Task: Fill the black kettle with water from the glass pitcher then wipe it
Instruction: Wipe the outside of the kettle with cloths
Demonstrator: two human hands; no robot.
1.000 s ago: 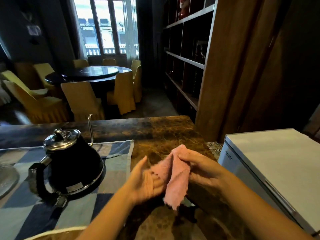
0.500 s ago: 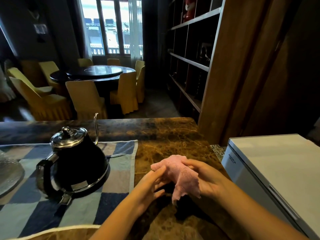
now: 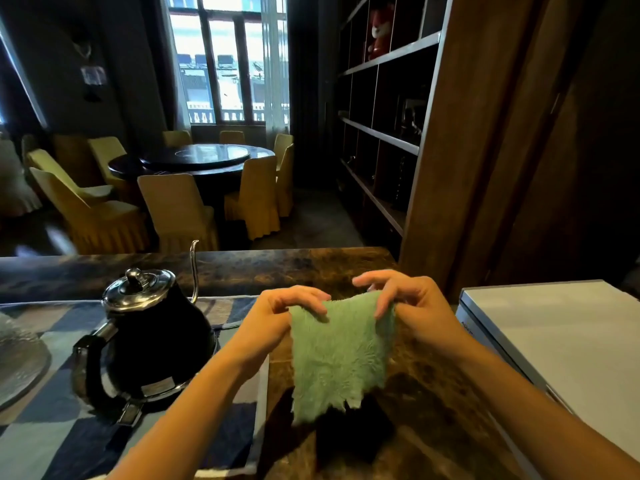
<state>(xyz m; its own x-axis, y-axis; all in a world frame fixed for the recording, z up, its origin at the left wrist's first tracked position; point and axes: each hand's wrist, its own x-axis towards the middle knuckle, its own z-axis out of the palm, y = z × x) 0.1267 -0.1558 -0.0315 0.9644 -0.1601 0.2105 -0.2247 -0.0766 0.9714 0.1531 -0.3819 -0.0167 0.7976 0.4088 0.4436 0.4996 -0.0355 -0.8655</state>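
The counter (image 3: 329,268) carries a checked mat (image 3: 52,438) on its left part. The kettle (image 3: 156,334) stands upright on the mat, lid (image 3: 138,289) on, handle toward the near left, just left of the hands. The cloth (image 3: 339,355) hangs spread above the bare counter: the left hand (image 3: 277,313) pinches one top corner, the right hand (image 3: 415,306) the other.

Risks:
- A sideways wipe may catch the thin spout (image 3: 194,268) and tip the kettle, spilling water.
- A one-corner hold may drop the cloth.
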